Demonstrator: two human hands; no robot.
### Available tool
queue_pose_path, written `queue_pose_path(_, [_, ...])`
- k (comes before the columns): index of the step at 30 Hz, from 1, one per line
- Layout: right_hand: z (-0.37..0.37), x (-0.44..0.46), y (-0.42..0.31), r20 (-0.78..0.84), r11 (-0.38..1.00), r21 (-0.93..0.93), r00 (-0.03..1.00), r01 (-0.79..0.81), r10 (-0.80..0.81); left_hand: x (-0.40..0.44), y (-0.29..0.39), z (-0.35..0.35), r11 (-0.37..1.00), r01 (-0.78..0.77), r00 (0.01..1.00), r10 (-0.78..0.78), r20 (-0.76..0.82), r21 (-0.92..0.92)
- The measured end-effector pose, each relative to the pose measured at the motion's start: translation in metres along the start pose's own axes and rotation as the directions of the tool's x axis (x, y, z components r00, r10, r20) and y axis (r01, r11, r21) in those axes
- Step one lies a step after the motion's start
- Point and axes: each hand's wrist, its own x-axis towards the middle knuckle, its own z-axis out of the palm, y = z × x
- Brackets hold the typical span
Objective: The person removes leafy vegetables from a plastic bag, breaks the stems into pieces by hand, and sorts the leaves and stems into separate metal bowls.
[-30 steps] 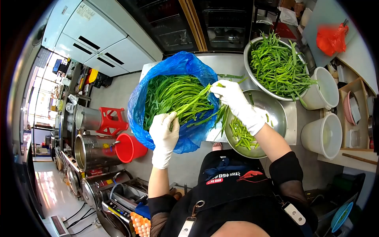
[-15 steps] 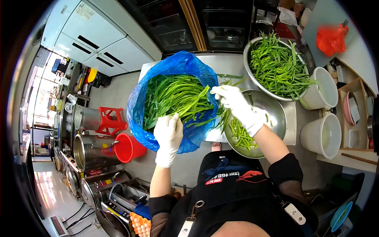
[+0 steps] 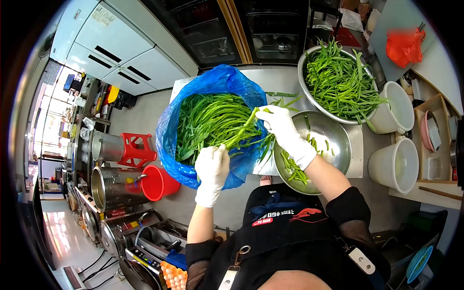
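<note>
Long-stemmed leafy greens, apparently water spinach (image 3: 205, 118), fill a blue plastic bag (image 3: 166, 137) standing on a metal table. My left hand (image 3: 211, 166), in a white glove, pinches a stalk of the greens over the bag's near edge. Gloved in white too, my right hand (image 3: 280, 126) is closed on the other end of that stalk, at the bag's right rim. Below the right wrist lies a steel bowl (image 3: 338, 153) with short stem pieces (image 3: 295, 170) in it. A larger steel basin (image 3: 302, 77) behind it is heaped with greens (image 3: 338, 84).
Two white buckets (image 3: 394, 166) stand to the right beside a wooden shelf unit (image 3: 432, 145). On the left are a red bucket (image 3: 159, 183), a red stool (image 3: 137, 148) and steel pots (image 3: 113, 186). Loose stalks (image 3: 282, 94) lie on the table (image 3: 356, 150).
My left hand has moved slightly right and down. My right hand has come a little lower, and a stalk now spans both hands.
</note>
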Motion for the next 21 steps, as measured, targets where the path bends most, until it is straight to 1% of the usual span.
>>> queue_pose_path(1, [-0.002,0.003,0.004,-0.004,0.985,-0.143,0.995,0.1,-0.102,0.001,-0.002,-0.001,1.0,0.004,1.0,-0.004,-0.007,0.001])
queue_pose_path(2, [-0.003,0.007,0.009,0.007,0.939,-0.284,0.979,0.195,-0.201,0.002,-0.005,-0.002,1.0,0.008,1.0,-0.008,-0.014,0.001])
queue_pose_path(3, [-0.005,0.011,0.012,0.033,0.864,-0.417,0.955,0.282,-0.296,0.003,-0.007,-0.003,1.0,0.013,1.0,-0.013,-0.021,0.002])
queue_pose_path(4, [-0.009,0.014,0.013,0.082,0.761,-0.533,0.917,0.371,-0.39,0.006,-0.007,-0.006,0.999,0.034,0.999,-0.034,-0.03,0.004])
queue_pose_path(6, [-0.017,0.018,0.01,0.217,0.485,-0.71,0.814,0.51,-0.539,0.008,-0.011,-0.008,0.998,0.058,0.997,-0.057,-0.053,0.014])
queue_pose_path(7, [-0.021,0.019,0.008,0.204,0.55,-0.69,0.855,0.471,-0.476,0.008,-0.012,-0.01,0.997,0.078,0.996,-0.077,-0.052,0.021])
queue_pose_path(9, [-0.026,0.022,0.001,0.149,0.7,-0.637,0.942,0.324,-0.301,0.012,-0.015,-0.013,0.985,0.163,0.984,-0.166,-0.061,-0.053])
queue_pose_path(10, [-0.028,0.026,0.001,0.177,0.714,-0.606,0.935,0.35,-0.308,0.014,-0.019,-0.014,0.977,0.193,0.979,-0.198,-0.043,-0.09])
queue_pose_path(11, [-0.029,0.026,0.002,0.189,0.814,-0.474,0.941,0.337,-0.28,0.017,-0.026,-0.015,0.958,0.228,0.97,-0.239,-0.049,-0.172])
queue_pose_path(12, [-0.024,0.018,-0.011,0.196,0.841,-0.453,0.954,0.294,-0.228,0.023,-0.028,-0.02,0.917,0.327,0.939,-0.343,-0.03,-0.226])
queue_pose_path(13, [-0.019,0.012,-0.022,0.205,0.866,-0.434,0.963,0.25,-0.175,0.035,-0.025,-0.03,0.863,0.422,0.897,-0.441,-0.007,-0.278])
queue_pose_path(14, [-0.02,0.013,-0.021,0.23,0.904,-0.349,0.958,0.248,-0.173,0.048,-0.017,-0.043,0.711,0.563,0.796,-0.603,0.046,-0.422])
queue_pose_path(15, [-0.023,0.018,-0.013,0.267,0.917,-0.268,0.937,0.297,-0.226,0.052,-0.025,-0.045,0.615,0.578,0.747,-0.663,0.045,-0.536])
queue_pose_path(17, [-0.021,0.015,-0.018,0.308,0.899,-0.262,0.913,0.351,-0.267,0.063,-0.035,-0.051,0.494,0.604,0.66,-0.75,0.045,-0.625])
queue_pose_path(19, [-0.016,0.009,-0.022,0.291,0.945,-0.193,0.935,0.264,-0.202,0.079,-0.028,-0.062,0.424,0.645,0.584,-0.81,0.052,-0.635])
queue_pose_path(20, [-0.013,0.006,-0.025,0.282,0.963,-0.158,0.945,0.218,-0.167,0.08,-0.03,-0.062,0.402,0.652,0.58,-0.811,0.081,-0.643])
queue_pose_path(21, [-0.01,0.001,-0.031,0.294,0.967,-0.173,0.947,0.187,-0.131,0.081,-0.032,-0.062,0.378,0.658,0.576,-0.81,0.113,-0.651])
